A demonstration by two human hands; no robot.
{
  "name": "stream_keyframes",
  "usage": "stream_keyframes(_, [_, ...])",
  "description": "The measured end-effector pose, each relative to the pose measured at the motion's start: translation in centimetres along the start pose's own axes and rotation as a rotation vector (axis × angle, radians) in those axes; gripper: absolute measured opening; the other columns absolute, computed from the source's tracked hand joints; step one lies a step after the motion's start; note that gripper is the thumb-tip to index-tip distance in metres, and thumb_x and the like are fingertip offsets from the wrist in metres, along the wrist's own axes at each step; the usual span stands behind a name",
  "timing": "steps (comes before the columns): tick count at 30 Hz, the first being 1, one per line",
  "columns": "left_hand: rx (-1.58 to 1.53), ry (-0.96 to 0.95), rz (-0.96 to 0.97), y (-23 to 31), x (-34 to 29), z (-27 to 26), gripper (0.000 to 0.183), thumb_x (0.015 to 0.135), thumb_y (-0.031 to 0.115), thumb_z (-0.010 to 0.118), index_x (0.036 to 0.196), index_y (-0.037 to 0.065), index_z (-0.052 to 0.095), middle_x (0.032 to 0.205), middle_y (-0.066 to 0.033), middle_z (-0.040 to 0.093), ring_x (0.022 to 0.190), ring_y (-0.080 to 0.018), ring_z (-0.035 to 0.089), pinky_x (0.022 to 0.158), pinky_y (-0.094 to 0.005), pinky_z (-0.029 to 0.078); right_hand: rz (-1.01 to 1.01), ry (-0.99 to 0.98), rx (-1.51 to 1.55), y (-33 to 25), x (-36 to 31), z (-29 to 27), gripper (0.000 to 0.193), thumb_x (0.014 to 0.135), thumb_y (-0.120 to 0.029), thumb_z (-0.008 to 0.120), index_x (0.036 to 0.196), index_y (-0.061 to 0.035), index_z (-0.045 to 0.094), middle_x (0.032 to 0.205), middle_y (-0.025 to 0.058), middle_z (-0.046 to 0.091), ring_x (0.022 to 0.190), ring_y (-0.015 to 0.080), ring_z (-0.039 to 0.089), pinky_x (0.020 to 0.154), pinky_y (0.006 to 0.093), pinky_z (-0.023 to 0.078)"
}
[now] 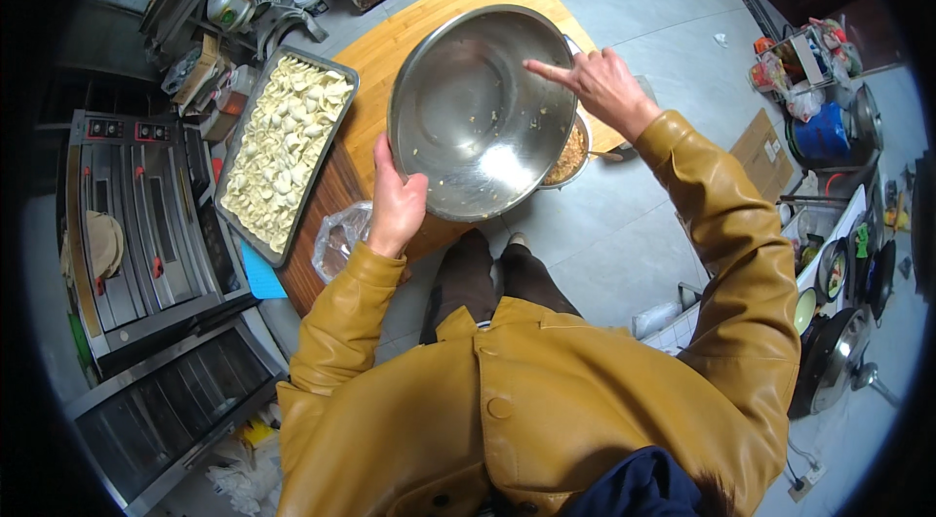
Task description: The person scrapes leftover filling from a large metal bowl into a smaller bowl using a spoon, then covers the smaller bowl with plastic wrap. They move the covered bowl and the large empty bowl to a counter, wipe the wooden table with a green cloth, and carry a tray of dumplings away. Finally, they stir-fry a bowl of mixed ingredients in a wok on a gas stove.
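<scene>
A large stainless steel mixing bowl is tilted in front of me, with small pale bits stuck to its inside. My left hand grips its near left rim, thumb on the outer side. My right hand is over the right rim, its index finger stretched over the inside; whether the fingertip touches the metal I cannot tell. Partly hidden behind the bowl, a smaller bowl of brownish crumbly filling has a spoon handle sticking out. To the left, a dark tray is covered with pale shaped dough pieces.
The wooden table lies under the bowls and tray. A clear plastic bag rests near its front edge. Ovens stand at the left. Pans and lids fill the right side, near a flattened cardboard piece on the floor.
</scene>
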State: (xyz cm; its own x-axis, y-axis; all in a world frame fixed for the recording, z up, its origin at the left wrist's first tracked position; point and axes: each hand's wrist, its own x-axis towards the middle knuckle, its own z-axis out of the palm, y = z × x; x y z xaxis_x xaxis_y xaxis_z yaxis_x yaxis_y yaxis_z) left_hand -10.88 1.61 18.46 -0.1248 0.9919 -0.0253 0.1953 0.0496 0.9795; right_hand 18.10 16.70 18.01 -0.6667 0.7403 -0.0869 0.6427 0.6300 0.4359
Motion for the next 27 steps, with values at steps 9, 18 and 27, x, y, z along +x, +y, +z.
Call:
stream_keyframes(9, [0.244, -0.087, 0.094, 1.8, 0.9, -1.6, 0.068, 0.074, -0.007, 0.045, 0.139, -0.004, 0.025, 0.134, -0.0234, 0.038, 0.128, -0.0341, 0.037, 0.110, -0.0374, 0.026, 0.042, 0.120, -0.071, 2.8, 0.7, 2.1, 0.056, 0.093, -0.014, 0.045, 0.141, -0.0423, 0.037, 0.072, 0.0039, 0.057, 0.059, 0.0176, 0.060, 0.057, 0.0307, 0.044])
stream_keyframes(18, [0.083, 0.054, 0.061, 2.6, 2.3, -2.3, 0.064, 0.076, -0.008, 0.045, 0.138, -0.006, 0.031, 0.127, -0.0173, 0.050, 0.116, -0.0230, 0.050, 0.102, -0.0306, 0.037, 0.121, -0.141, 0.556, -1.1, -0.9, 2.6, 0.080, 0.083, 0.002, 0.045, 0.146, -0.0415, 0.021, 0.077, 0.0131, 0.063, 0.063, 0.0294, 0.064, 0.057, 0.0421, 0.050])
stream_keyframes(27, [-0.055, 0.293, 0.036, -0.1, 3.1, -0.8, 0.056, 0.075, -0.011, 0.045, 0.131, -0.007, 0.039, 0.124, -0.0149, 0.053, 0.111, -0.0209, 0.053, 0.098, -0.0284, 0.040, 0.149, -0.291, 1.370, -9.6, -0.9, 3.7, 0.080, 0.075, 0.002, 0.056, 0.144, -0.0266, 0.029, 0.093, 0.0182, 0.067, 0.078, 0.0295, 0.068, 0.071, 0.0401, 0.053])
